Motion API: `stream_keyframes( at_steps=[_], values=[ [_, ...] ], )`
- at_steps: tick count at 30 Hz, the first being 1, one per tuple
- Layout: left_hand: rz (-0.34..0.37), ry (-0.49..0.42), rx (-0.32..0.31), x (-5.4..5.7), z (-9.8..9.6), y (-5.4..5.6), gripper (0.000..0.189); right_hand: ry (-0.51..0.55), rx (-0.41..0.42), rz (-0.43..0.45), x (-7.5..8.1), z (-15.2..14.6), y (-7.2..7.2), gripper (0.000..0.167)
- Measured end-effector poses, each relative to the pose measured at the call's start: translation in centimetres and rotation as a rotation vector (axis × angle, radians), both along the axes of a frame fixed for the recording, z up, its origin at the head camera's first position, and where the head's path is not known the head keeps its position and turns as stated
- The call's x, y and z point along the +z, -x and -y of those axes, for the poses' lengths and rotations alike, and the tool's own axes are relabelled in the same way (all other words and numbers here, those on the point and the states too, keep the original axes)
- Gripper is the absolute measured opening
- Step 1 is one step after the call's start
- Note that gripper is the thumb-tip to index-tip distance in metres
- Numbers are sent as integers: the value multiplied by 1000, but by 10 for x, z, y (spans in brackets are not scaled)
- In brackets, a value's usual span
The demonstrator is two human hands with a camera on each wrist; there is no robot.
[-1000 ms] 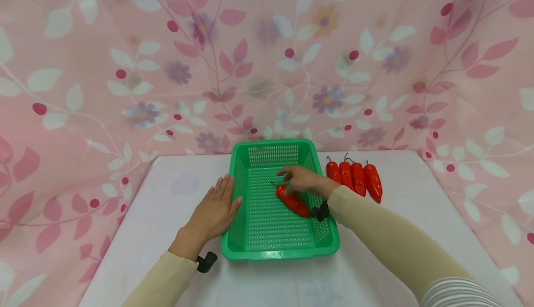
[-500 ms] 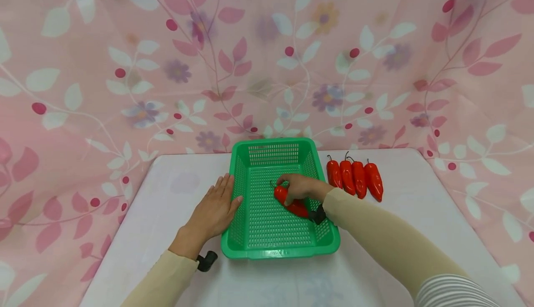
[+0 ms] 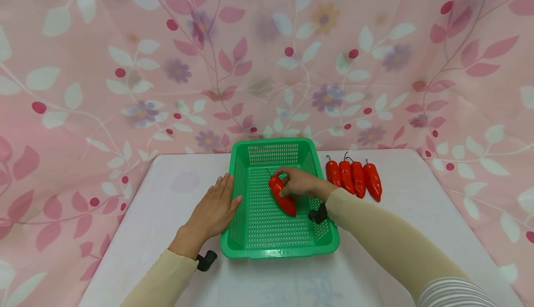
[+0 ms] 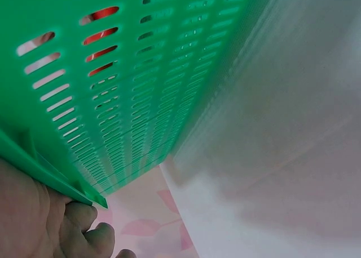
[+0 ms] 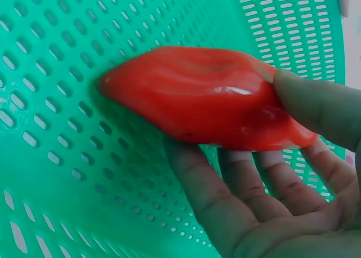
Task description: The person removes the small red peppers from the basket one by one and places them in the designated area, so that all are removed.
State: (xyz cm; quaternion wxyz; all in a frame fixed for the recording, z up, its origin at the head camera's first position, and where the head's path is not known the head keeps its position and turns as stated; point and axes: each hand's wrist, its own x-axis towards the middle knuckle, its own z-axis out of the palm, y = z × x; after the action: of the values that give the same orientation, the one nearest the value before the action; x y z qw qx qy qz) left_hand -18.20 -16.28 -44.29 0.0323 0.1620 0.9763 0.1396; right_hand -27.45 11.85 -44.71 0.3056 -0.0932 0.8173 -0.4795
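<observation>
A long glossy red pepper (image 3: 282, 196) is over the floor of the green plastic basket (image 3: 279, 253), its thin stem toward the back and its tip toward the front. My right hand (image 3: 301, 181) reaches over the basket's right wall and holds it. In the right wrist view, the thumb lies on one side of the pepper (image 5: 197, 94) and the fingers on the other. Along the basket's left rim rests my left hand (image 3: 214, 209), fingers straight and pointing away. The left wrist view shows the slotted basket wall (image 4: 152, 72) from outside, with red glimpsed through the slots.
Several more red peppers (image 3: 358, 179) lie side by side on the white table (image 3: 175, 214), right of the basket, stems toward the back. A pink floral cloth (image 3: 267, 66) hangs behind the table. Small black devices sit at both wrists, one (image 3: 206, 261) at the left.
My right hand's fingers have closed round the pepper in the basket. The pepper has shifted left and swung to lie more front to back. My left hand and the other peppers have stayed put.
</observation>
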Motion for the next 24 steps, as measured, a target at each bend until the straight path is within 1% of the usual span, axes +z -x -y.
stream_keyframes(
  at_steps=[5,11,14,19,24],
  values=[
    [8,2,3,0,1,1,75,67,-46,4,1,-1,1,61],
    [13,1,6,1,0,1,76,149,-79,9,10,-3,-2,62],
    [15,-2,9,1,0,1,76,181,-91,-2,14,-6,-3,62],
    [12,-7,8,0,0,0,76,226,-124,-11,15,-10,-2,63],
    [10,-2,7,2,-1,-1,75,249,-136,-8,21,-12,-5,63]
  ],
)
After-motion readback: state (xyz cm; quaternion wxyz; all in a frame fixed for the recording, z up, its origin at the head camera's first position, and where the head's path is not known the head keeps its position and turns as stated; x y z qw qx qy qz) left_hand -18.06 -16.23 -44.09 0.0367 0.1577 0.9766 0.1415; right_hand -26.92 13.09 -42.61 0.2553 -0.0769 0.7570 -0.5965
